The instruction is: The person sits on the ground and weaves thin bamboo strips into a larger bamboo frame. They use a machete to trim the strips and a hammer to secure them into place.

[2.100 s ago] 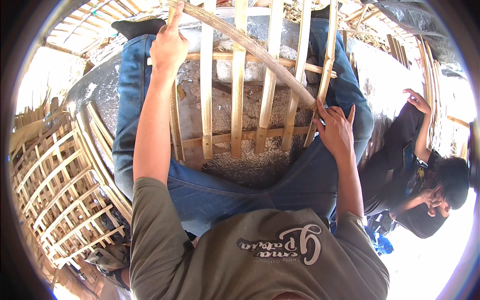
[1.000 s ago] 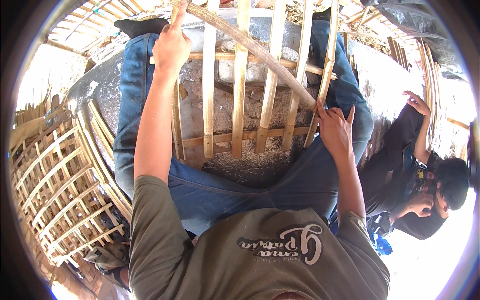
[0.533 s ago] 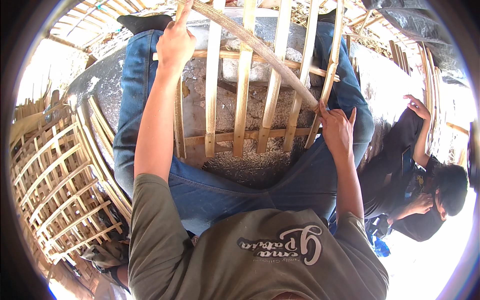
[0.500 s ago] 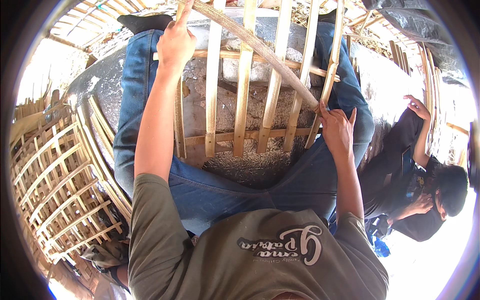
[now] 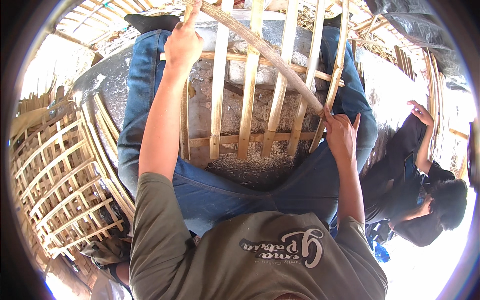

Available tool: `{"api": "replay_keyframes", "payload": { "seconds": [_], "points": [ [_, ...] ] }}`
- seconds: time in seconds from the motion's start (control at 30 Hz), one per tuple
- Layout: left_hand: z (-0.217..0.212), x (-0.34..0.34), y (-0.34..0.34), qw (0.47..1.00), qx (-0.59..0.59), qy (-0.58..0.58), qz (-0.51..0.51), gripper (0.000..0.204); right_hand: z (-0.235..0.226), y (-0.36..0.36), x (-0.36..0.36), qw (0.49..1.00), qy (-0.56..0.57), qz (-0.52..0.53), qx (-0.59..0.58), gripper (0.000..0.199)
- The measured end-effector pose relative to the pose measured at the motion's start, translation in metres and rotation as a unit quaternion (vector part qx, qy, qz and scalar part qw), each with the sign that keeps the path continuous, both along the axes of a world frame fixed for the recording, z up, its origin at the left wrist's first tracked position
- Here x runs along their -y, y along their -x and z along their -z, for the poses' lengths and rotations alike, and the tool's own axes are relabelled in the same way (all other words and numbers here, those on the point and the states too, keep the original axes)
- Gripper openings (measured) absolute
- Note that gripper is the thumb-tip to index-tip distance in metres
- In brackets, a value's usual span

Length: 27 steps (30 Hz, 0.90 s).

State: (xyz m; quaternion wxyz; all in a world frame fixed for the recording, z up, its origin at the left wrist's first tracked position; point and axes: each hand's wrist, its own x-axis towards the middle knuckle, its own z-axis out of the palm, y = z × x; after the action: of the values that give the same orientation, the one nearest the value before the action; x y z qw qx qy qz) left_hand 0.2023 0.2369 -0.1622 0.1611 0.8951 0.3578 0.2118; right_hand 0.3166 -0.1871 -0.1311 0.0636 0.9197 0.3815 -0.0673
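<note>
Left hand (image 5: 184, 47): index extended | right hand (image 5: 342, 132): fingers spread | grips: can't tell from here | diagonal stick (image 5: 270, 53) might skid across slats (image 5: 248, 95) if either fingertip lifts

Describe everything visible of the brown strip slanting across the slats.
The strip is long, narrow, mottled brown, apparently bamboo or wood. It slants over the paler slats from the picture's top edge down rightward. The left hand touches its upper part; the right hand is at its lower end.
</note>
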Motion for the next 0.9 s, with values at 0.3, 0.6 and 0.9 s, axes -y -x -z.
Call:
{"api": "replay_keyframes", "payload": {
  "seconds": [0.3, 0.6, 0.9],
  "points": [
    [0.002, -0.002, 0.002, 1.000, -0.002, -0.010, -0.001, 0.087, 0.000, 0.000, 0.000, 1.000, -0.002, -0.002, 0.003, 0.047],
    [0.007, -0.006, 0.001, 1.000, 0.000, 0.002, 0.006, 0.084, 0.001, 0.003, -0.001, 1.000, -0.012, -0.010, 0.014, 0.051],
    [0.016, -0.010, 0.000, 0.999, -0.020, -0.022, 0.012, 0.088, 0.001, 0.002, 0.000, 1.000, -0.016, 0.000, 0.011, 0.050]
  ]
}}
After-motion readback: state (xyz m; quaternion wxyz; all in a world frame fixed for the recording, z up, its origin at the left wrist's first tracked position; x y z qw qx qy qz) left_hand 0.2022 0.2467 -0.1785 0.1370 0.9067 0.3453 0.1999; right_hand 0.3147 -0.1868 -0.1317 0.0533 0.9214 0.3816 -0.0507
